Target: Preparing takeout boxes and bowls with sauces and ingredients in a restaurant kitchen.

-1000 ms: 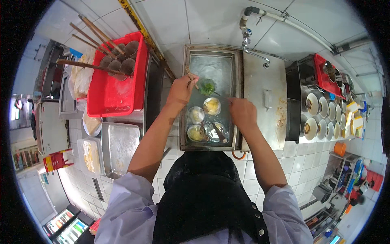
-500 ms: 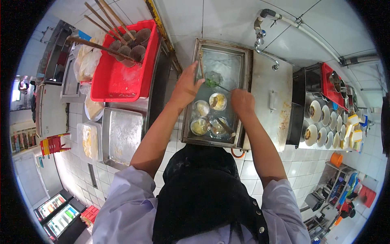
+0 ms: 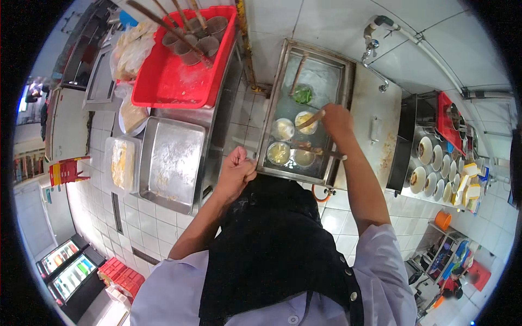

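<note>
My right hand [image 3: 338,124] is closed at the end of a strainer's wooden handle [image 3: 311,120], over the right side of a steel vat [image 3: 278,70] of cloudy water. That handle slants over a round strainer of pale noodles [image 3: 306,126]. Several such strainers stand together in the vat's near half, two more wooden handles [image 3: 321,152] lying across them. Bright green leaves [image 3: 302,95] sit in the water farther back, below a handle [image 3: 299,73] leaning on the far rim. My left hand [image 3: 237,171], fingers curled, hovers by the vat's near left corner, with nothing seen in it.
Left stands a red plastic bin [image 3: 168,98] with several wooden-handled strainers, above a steel tray [image 3: 174,163] and a tub of yellow food [image 3: 123,163]. A steel lid surface [image 3: 375,117] adjoins the vat, below a tap [image 3: 371,49]. Several bowls [image 3: 424,149] line the right counter.
My left hand has drawn back from the vat's far left side to its near corner. A strainer handle now slants toward my right hand; the dark stick at the greens is out of sight.
</note>
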`<action>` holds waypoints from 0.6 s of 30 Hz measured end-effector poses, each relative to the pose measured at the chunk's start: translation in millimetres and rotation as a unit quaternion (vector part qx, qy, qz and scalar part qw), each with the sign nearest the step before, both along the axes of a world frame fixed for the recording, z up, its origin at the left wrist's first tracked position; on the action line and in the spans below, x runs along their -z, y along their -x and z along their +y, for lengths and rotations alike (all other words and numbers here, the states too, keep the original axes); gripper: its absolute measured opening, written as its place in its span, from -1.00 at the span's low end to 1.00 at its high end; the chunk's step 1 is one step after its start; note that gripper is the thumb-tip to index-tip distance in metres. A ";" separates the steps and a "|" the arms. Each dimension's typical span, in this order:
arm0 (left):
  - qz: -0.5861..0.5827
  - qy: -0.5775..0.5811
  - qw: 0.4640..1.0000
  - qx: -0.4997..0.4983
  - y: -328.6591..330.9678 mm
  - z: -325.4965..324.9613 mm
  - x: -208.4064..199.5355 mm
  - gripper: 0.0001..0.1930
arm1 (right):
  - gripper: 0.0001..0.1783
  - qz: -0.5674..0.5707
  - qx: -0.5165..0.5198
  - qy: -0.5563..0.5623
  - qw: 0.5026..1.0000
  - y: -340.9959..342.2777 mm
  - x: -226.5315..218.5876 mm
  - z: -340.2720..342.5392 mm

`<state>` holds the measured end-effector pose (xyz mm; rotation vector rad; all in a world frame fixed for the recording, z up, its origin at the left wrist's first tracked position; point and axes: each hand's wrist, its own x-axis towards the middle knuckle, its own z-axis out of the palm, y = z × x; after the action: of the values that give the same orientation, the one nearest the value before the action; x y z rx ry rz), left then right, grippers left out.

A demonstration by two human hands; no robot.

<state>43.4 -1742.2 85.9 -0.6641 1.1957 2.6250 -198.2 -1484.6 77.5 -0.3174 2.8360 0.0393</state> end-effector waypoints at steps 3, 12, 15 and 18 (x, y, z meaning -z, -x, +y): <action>-0.008 -0.102 0.994 -0.036 -7.6 -6.9 -40.9 -0.67 | -0.71 0.006 -0.010 0.008 1.000 -5.3 -36.7 -5.6; 0.098 -0.157 0.982 -0.037 -23.4 -16.5 -68.7 -0.66 | -0.80 0.057 -0.031 0.014 0.998 9.3 15.3 -0.8; 0.119 -0.181 0.976 -0.014 -40.4 -21.9 -67.8 -0.66 | -0.83 0.045 -0.033 0.044 0.997 -7.1 -4.5 -16.9; 0.113 -0.252 0.961 -0.034 -60.0 -18.7 -76.6 -0.66 | -0.80 0.058 -0.041 0.052 0.996 -5.5 -36.6 -10.1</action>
<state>103.4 -1760.9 162.6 -0.3198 0.5028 2.9459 -192.8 -1494.7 114.1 -0.4676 2.9450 -0.0751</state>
